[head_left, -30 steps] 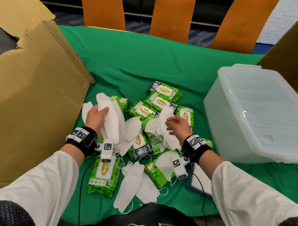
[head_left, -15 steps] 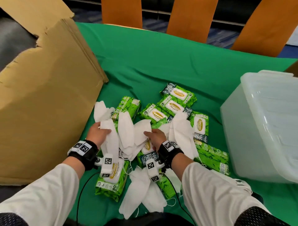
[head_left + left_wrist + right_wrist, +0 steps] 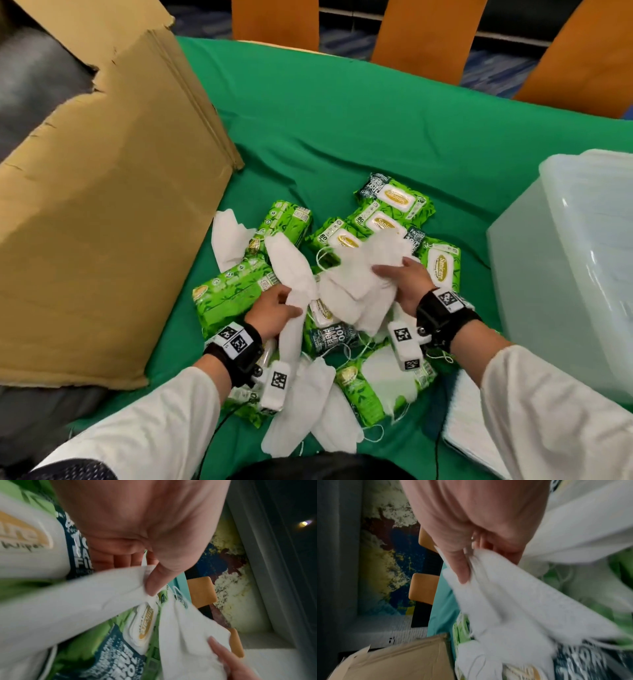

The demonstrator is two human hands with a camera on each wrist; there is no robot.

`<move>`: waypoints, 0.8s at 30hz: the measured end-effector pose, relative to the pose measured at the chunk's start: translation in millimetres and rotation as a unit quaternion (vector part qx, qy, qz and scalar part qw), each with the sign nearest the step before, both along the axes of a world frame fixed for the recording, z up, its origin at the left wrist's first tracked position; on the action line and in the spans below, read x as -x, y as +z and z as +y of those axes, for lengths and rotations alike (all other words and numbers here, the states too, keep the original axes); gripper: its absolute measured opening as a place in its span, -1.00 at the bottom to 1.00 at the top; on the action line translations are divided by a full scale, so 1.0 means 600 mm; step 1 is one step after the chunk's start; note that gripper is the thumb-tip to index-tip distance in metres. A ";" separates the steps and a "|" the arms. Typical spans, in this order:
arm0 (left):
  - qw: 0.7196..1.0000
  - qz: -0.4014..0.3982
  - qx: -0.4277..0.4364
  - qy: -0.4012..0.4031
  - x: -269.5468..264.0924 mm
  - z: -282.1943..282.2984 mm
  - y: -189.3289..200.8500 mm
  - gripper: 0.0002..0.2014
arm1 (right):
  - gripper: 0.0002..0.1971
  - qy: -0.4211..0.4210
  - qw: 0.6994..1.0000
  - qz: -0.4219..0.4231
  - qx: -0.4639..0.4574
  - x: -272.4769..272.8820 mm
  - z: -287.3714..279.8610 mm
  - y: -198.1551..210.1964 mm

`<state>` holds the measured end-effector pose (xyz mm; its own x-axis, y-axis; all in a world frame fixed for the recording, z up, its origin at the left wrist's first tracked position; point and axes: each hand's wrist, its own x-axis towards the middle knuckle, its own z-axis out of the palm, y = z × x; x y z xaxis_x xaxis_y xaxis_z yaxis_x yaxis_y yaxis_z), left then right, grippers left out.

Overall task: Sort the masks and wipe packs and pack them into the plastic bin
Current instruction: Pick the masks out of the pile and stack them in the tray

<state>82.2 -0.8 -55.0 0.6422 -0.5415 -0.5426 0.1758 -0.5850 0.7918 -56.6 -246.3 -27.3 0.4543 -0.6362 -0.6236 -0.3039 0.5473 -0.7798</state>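
Several green wipe packs [image 3: 394, 202] and white masks lie heaped on the green tablecloth [image 3: 342, 130]. My left hand [image 3: 274, 308] pinches a long white mask [image 3: 291, 274] between thumb and fingers; the left wrist view shows the thumb pressed on that mask [image 3: 85, 595]. My right hand [image 3: 404, 284] grips a bunch of white masks [image 3: 356, 291] above the pile's middle, thumb clamped on the masks [image 3: 513, 595] in the right wrist view. More masks [image 3: 308, 411] lie near the front edge. The translucent plastic bin [image 3: 565, 274] stands at the right.
A large flattened cardboard box [image 3: 102, 212] leans over the table's left side. Orange chair backs [image 3: 424, 34] line the far edge. A notebook [image 3: 469, 425] lies by my right forearm. Bare green cloth stretches beyond the pile.
Both hands have come together over the pile's middle. The right hand gathered more masks into its bunch, and the left hand's mask now hangs beside them.
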 end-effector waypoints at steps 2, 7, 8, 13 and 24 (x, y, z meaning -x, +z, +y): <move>0.998 0.032 0.024 0.039 -0.001 -0.018 0.011 -0.81 | -0.62 -0.063 0.997 0.029 0.021 0.011 -0.026 0.008; 0.992 0.052 0.098 0.056 -0.022 -0.064 0.045 -0.83 | -0.60 -0.139 0.989 -0.014 0.042 0.023 -0.090 0.021; 0.991 0.050 0.110 0.062 -0.028 -0.070 0.050 -0.83 | -0.60 -0.154 0.987 -0.036 0.033 0.028 -0.097 0.023; 0.993 -0.021 0.070 0.092 -0.059 -0.064 0.024 -0.76 | -0.20 -0.075 0.986 0.083 0.125 0.064 -0.112 -0.001; 0.911 -0.366 -0.025 -0.187 0.007 -0.019 0.018 -0.49 | -0.77 0.176 0.920 0.235 0.261 0.077 -0.041 -0.041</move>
